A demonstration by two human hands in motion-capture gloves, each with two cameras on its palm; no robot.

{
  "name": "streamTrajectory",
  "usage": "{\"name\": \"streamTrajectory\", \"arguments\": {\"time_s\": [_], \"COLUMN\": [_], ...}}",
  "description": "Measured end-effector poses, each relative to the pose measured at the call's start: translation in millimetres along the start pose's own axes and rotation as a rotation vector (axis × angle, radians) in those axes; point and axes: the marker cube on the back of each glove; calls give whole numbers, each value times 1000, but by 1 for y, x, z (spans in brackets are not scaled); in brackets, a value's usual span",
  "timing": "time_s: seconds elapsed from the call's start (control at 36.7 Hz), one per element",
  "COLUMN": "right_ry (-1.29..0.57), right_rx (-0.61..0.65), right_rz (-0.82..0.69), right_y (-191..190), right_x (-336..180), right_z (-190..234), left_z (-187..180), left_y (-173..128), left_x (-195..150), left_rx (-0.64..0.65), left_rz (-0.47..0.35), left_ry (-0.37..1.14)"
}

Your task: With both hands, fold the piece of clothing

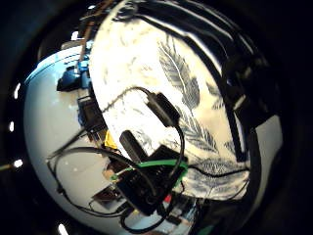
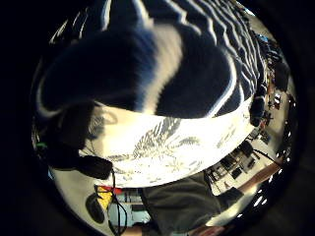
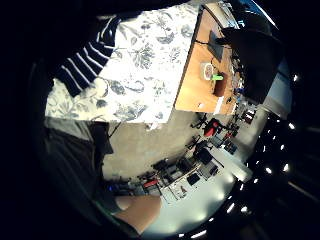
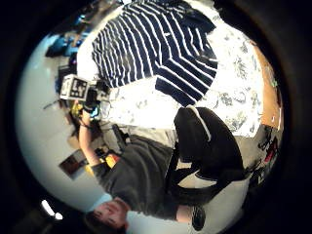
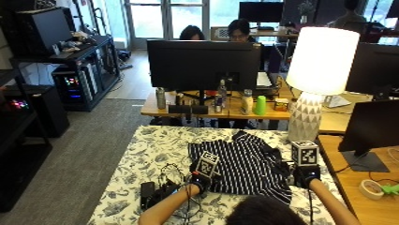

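The striped shirt lies spread in the lower middle of the outside view, on the floral tablecloth. The left hand sits at its lower-left edge and the right hand at its lower-right, probably so both sides can lift together for the fold. Can't tell whether either hand's fingers are apart or clamped on the cloth, though.

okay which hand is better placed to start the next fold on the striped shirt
Probably the left hand. It sits at the near left edge of the dark blue, white-striped shirt on the floral tablecloth, cloth filling its palm view. The right hand is beside the shirt's right edge, apparently off it.
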Motion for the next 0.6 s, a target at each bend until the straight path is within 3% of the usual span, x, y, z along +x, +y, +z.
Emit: {"name": "streamTrajectory", "arguments": {"time_s": [0.11, 0.27, 0.33, 0.44, 0.52, 0.6], "right_ry": [15, 21, 13, -3, -18, -26], "right_rx": [-51, -129, -133, -113, -87, -74], "right_rz": [-38, -85, -103, -116, -115, -99], "right_y": [-2, -22, -28, -45, -58, -77], "right_x": [-9, -24, -31, -41, -48, -56], "right_z": [15, 47, 57, 74, 87, 107], "left_z": [-13, -43, -57, -75, -85, -85], "left_y": [-3, -5, -5, 3, -7, -47], "left_x": [1, -12, -11, -1, -10, -25], "left_rx": [63, 187, 235, 169, 270, 347], "left_rz": [13, -106, -76, 68, -8, -99], "left_ry": [15, -69, -45, 93, 37, -11]}}
